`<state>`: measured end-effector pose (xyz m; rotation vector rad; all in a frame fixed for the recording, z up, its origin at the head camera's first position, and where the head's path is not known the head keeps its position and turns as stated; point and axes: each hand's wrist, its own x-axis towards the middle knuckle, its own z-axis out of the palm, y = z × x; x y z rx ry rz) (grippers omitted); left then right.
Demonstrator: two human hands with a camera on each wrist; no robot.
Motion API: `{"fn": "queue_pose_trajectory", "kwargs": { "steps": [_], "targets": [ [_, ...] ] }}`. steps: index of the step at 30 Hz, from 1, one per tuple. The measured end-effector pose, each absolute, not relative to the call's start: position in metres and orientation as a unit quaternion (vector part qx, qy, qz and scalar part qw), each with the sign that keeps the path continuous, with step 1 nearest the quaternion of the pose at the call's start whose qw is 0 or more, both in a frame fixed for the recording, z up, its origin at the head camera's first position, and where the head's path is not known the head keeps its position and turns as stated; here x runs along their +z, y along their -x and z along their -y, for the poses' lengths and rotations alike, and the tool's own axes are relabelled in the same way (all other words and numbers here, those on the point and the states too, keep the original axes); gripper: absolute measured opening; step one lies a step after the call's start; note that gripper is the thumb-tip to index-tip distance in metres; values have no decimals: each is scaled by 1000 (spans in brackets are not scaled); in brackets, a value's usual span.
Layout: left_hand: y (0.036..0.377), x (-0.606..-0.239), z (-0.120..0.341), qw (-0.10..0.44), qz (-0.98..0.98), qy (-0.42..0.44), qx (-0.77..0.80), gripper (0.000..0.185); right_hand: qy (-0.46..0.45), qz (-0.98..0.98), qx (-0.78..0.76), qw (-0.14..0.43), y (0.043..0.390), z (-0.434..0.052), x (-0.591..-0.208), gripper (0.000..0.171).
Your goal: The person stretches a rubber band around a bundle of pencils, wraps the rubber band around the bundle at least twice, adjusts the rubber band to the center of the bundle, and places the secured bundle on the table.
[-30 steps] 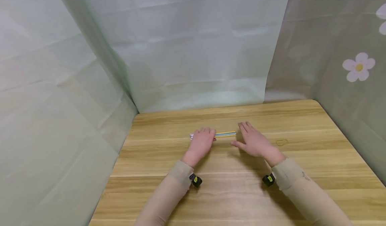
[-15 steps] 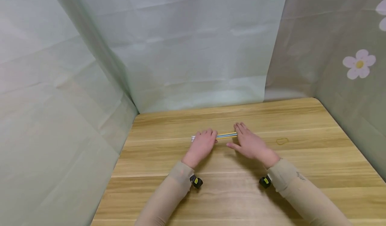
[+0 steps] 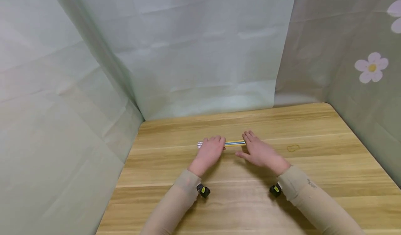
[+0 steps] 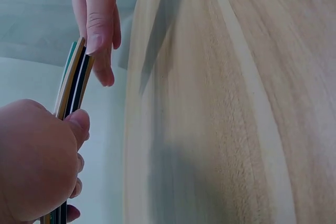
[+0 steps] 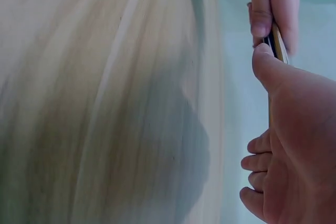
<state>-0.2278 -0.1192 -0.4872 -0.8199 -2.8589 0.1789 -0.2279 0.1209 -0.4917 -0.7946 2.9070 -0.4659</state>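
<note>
Since a second ago our right hand (image 3: 260,152) closed in along the bundle of coloured sticks (image 3: 235,143), fingers straight against its end, left hand (image 3: 210,150) curled round it, wooden table (image 3: 313,158) beneath, flower-print backdrop (image 3: 371,68) at right, wrist view shows thumb (image 4: 79,124) clamping stripes, head view hides this.

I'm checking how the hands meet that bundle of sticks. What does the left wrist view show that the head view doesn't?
Only the left wrist view shows the left hand curled round the bundle of coloured sticks, with a right fingertip on its end. Only the head view shows the whole wooden table, both sleeves and the flower-print backdrop. Both show both hands on the bundle.
</note>
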Motion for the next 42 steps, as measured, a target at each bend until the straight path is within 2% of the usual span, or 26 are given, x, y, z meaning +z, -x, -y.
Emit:
{"fn": "queue_pose_trajectory", "kwargs": {
  "steps": [11,20,34,42],
  "targets": [
    [226,-489,120,79,954,280,74,14,243,-936,-238,88,225,-116,-495,101],
    [225,-489,121,88,949,286,100,13,235,-912,-314,118,226,-117,-497,91],
    [222,-488,120,112,937,300,137,15,232,-920,-294,117,225,-113,-494,101],
    [222,-492,122,112,931,309,158,16,260,-934,-231,82,226,-111,-494,103]
  ]
}}
